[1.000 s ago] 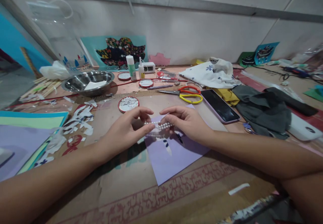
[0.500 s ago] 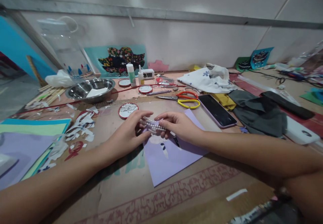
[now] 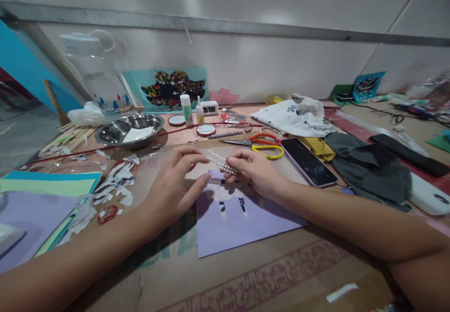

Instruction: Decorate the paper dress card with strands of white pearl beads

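Strings of pearl beads (image 3: 220, 161) are pinched between the thumb and fingers of my right hand (image 3: 255, 171), above the top part of a purple sheet (image 3: 225, 234). Their far ends reach toward my left hand (image 3: 179, 176), whose thumb and fingers are spread apart beside them. Whether a left fingertip touches the beads, I cannot tell. On the purple sheet are white cloth pieces (image 3: 223, 209) with dark blue marks, partly hidden under my right hand. My left hand covers most of a red-rimmed lid of beads.
Scissors (image 3: 263, 145) and a phone (image 3: 309, 162) lie beyond my right hand. A steel bowl (image 3: 130, 131), glue stick (image 3: 186, 109) and small glue bottle (image 3: 199, 111) stand at the back. Cloth scraps (image 3: 119, 180) and coloured sheets (image 3: 35, 209) lie left, grey cloth (image 3: 369, 171) right.
My left hand has moved away from the bead strings and its fingers have spread. My right hand still pinches them. The purple sheet has turned a little and lies straighter.
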Action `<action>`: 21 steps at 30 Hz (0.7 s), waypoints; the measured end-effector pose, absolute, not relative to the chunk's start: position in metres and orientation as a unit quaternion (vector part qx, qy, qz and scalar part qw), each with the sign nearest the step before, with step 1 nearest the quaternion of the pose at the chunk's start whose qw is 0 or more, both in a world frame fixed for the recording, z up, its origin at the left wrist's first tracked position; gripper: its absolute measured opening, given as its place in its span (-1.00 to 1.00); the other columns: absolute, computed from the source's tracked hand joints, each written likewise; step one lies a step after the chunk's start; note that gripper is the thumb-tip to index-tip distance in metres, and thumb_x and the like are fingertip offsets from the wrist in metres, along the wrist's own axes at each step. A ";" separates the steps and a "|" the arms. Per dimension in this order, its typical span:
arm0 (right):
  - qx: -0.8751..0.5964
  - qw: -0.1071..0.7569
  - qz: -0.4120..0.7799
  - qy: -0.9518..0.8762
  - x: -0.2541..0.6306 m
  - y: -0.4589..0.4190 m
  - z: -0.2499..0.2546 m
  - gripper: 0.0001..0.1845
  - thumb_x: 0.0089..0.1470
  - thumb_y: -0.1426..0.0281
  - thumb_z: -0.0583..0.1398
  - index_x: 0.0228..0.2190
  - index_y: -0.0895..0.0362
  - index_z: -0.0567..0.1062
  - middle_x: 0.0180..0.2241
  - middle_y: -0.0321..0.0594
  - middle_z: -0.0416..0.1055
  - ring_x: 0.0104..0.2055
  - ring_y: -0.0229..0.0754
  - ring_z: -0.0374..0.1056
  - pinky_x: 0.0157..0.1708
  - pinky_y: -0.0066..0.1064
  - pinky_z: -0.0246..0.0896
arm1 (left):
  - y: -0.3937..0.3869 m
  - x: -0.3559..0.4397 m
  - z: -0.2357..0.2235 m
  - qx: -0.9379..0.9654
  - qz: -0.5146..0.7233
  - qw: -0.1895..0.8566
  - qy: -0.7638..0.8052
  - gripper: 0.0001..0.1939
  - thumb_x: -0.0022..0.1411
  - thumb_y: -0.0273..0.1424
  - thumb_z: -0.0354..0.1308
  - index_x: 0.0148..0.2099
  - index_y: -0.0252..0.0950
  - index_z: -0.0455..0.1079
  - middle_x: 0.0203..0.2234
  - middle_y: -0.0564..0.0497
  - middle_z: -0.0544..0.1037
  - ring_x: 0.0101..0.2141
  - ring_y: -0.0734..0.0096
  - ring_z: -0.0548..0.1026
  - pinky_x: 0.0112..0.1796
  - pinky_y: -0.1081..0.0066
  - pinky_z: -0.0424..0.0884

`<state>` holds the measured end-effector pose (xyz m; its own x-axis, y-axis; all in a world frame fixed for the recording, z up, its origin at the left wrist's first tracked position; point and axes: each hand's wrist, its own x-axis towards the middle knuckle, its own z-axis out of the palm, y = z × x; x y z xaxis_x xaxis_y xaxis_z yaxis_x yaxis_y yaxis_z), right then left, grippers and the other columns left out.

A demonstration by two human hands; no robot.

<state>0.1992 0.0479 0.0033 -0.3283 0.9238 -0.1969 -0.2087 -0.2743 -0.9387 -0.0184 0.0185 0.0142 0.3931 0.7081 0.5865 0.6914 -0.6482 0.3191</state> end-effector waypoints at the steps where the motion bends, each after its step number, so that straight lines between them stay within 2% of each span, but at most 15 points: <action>1: -0.401 0.417 0.687 -0.439 0.199 0.048 0.002 -0.75 0.02 0.33 0.38 -0.38 0.16 0.43 -0.49 -0.27 0.53 -0.55 -0.32 0.46 -0.51 -0.49 0.43 | 0.020 -0.017 0.015 0.838 0.350 0.022 0.417 -0.84 0.37 -0.33 0.12 -0.02 -0.20 0.37 -0.06 -0.08 0.44 -0.01 0.17 0.44 0.01 0.14 0.41; 8: -0.389 0.367 0.695 -0.480 0.201 0.042 -0.002 -0.65 -0.11 0.20 0.46 -0.39 0.18 0.56 -0.44 -0.25 0.52 -0.44 -0.29 0.45 -0.43 -0.46 0.35 | 0.037 -0.009 0.004 0.822 0.354 0.162 0.415 -0.88 0.36 -0.32 0.14 -0.16 -0.22 0.47 -0.25 -0.02 0.58 -0.18 0.26 0.51 -0.11 0.23 0.42; 14: -0.379 0.341 0.652 -0.561 0.203 0.043 0.001 -0.75 -0.06 0.24 0.43 -0.39 0.18 0.65 -0.33 -0.21 0.56 -0.33 -0.29 0.41 -0.31 -0.43 0.29 | 0.032 -0.014 0.006 0.831 0.364 0.168 0.386 -0.87 0.34 -0.39 0.14 -0.17 -0.22 0.52 -0.26 -0.01 0.63 -0.21 0.30 0.56 -0.15 0.28 0.45; 21: -0.387 0.345 0.687 -0.509 0.201 0.040 -0.004 -0.75 -0.03 0.30 0.41 -0.33 0.16 0.55 -0.48 -0.31 0.50 -0.52 -0.35 0.35 -0.55 -0.53 0.21 | 0.030 -0.015 0.005 0.857 0.351 0.119 0.358 -0.82 0.37 -0.34 0.13 -0.09 -0.23 0.53 -0.23 -0.05 0.65 -0.20 0.27 0.58 -0.14 0.26 0.45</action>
